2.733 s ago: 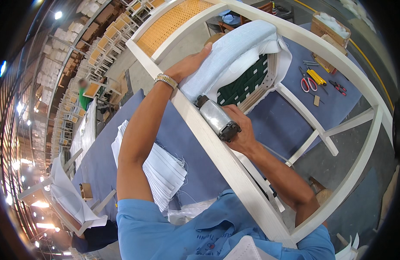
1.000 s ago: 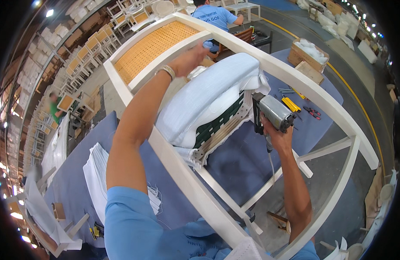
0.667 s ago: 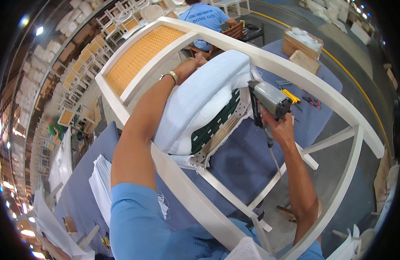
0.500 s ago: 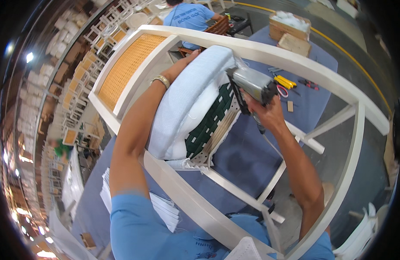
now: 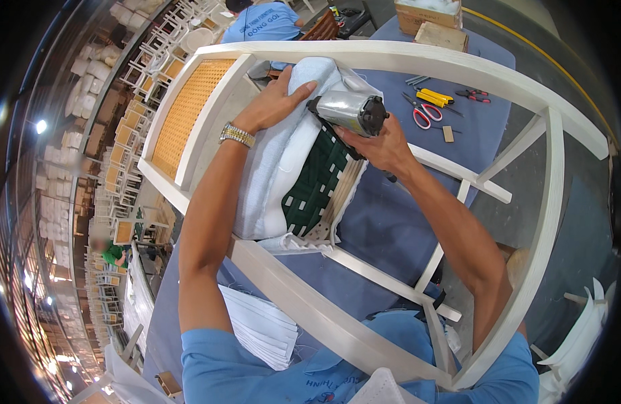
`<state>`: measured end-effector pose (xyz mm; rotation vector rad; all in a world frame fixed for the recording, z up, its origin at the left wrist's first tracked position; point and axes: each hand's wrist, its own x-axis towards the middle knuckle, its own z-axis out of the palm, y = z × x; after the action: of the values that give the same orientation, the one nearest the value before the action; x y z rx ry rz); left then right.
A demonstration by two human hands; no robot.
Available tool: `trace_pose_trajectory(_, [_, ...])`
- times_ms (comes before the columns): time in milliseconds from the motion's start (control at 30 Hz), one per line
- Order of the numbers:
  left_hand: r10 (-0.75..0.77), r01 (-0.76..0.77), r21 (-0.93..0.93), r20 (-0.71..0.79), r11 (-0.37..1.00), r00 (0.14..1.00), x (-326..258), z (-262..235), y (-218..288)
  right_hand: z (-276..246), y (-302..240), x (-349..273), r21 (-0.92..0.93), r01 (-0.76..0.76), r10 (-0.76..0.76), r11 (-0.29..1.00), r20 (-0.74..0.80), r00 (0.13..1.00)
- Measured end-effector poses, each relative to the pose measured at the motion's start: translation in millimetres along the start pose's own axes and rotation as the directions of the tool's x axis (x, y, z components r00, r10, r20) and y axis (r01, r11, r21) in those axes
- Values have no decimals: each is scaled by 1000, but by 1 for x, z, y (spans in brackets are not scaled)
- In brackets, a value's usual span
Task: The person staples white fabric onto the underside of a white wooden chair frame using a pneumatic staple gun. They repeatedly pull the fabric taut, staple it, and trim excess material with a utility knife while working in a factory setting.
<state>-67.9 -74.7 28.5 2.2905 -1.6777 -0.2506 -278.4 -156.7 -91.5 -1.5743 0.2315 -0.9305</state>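
Atop seat cushion (image 5: 283,155): right hand (image 5: 381,145) grip closed round staple gun (image 5: 347,111); left hand (image 5: 273,104) flat.

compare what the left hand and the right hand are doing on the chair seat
The left hand lies open and flat, fingers spread, pressing the white fabric of the seat cushion. The right hand is closed around a silver staple gun, held against the green webbing. The left wrist wears a metal watch; the right wrist is bare. Both reach over the white chair frame to the same cushion.
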Motion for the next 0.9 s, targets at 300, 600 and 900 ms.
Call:
trace_pose_trajectory(300, [151, -142, -163, 42, 976, 988, -26, -3, 31, -5, -5, 0, -116, -32, 34, 993, 16, 999])
trace_pose_trajectory(600, [-347, 378, -752, 210, 540, 914, -39, -7, -62, -15, -13, -11, 91, -137, 144, 986, -83, 986])
trace_pose_trajectory(900, [-91, 101, -202, 62, 974, 994, -52, -10, -12, 2, -19, -20, 151, -93, 92, 984, 17, 996])
